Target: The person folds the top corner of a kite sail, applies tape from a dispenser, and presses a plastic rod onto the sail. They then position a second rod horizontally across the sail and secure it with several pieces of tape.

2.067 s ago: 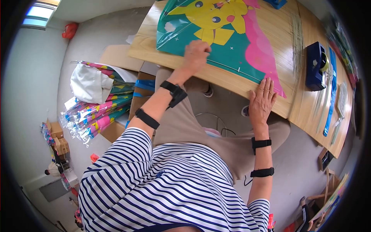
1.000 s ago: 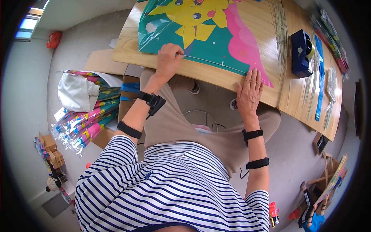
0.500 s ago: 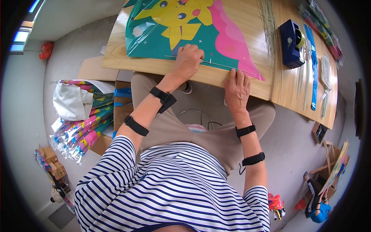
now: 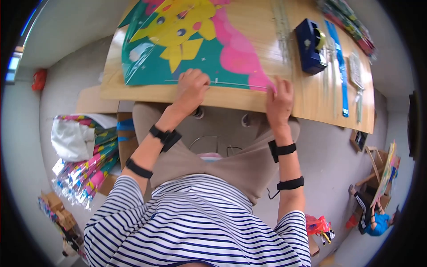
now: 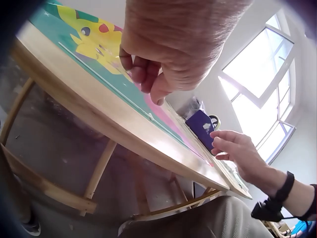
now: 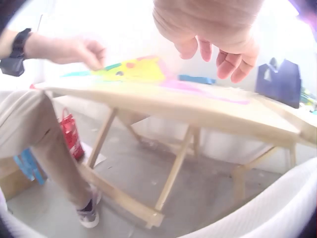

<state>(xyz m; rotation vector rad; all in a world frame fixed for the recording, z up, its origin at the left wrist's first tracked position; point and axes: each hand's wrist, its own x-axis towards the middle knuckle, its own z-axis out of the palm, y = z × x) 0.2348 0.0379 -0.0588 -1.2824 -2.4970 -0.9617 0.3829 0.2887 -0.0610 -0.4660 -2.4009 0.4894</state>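
A printed plastic sheet [image 4: 155, 75], green and pink with a yellow cartoon figure, lies along the table's near edge. Its shape resembles a kite sail. A thin white rod [image 4: 235, 83] with a small white clip [image 4: 216, 80] runs along its near border. My left hand [image 4: 191, 91] hovers over the rod left of the clip, fingers loosely curled. In the left wrist view, nothing shows between that hand's thumb and fingers. At the sheet's pink right corner is my right hand [image 4: 280, 102], its bent fingers hanging apart in the right wrist view [image 6: 213, 34].
A blue tape dispenser [image 4: 311, 46] stands to the right on the wooden table [image 4: 249, 100], beside thin rods [image 4: 281, 31] and a blue strip [image 4: 339, 66]. Bundled printed sheets [image 4: 98, 167] and a white cloth [image 4: 71, 138] lie at left. Another person [image 4: 378, 222] is at far right.
My left hand slid right along the rod from its left part, then rose a little. My right hand, earlier flat on the pink corner, has lifted with fingers bent. The head view has shifted.
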